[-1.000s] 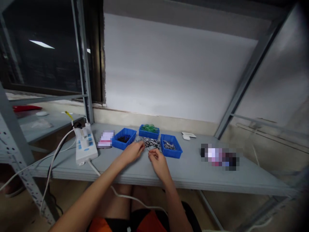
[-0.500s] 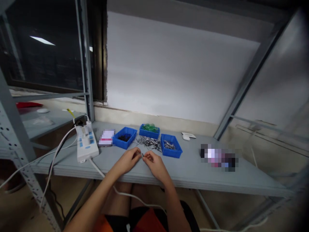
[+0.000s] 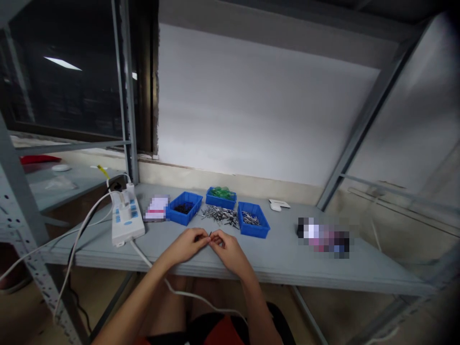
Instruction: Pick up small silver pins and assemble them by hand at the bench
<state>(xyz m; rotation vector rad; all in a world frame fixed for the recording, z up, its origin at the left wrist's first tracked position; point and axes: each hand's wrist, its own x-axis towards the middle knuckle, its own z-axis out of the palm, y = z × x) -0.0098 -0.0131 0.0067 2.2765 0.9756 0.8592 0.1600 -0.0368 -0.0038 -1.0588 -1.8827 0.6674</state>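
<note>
My left hand (image 3: pixel 189 244) and my right hand (image 3: pixel 227 247) meet fingertip to fingertip just above the shelf's front part. Both are closed in a pinch. A tiny dark, thin piece (image 3: pixel 210 234) sticks up where the fingertips touch; most of it is hidden, so its kind is unclear. Beyond the hands lies a loose pile of small metal rod-like parts (image 3: pixel 220 214), some with dark ends. To its right, a blue bin (image 3: pixel 254 232) holds similar metal parts. Another blue bin (image 3: pixel 184 218), left of the pile, contains small dark pieces.
Behind the pile stands a third blue bin (image 3: pixel 221 202) with green items. A white power strip (image 3: pixel 127 225) with plugs and trailing cables sits at left. A white object (image 3: pixel 276 206) and a blurred-out item (image 3: pixel 323 235) lie right. Metal posts frame the grey shelf (image 3: pixel 287 258).
My hands have drawn together, closing the small gap between their fingertips. The light-coloured piece seen between them earlier is now hidden. The view has shifted slightly.
</note>
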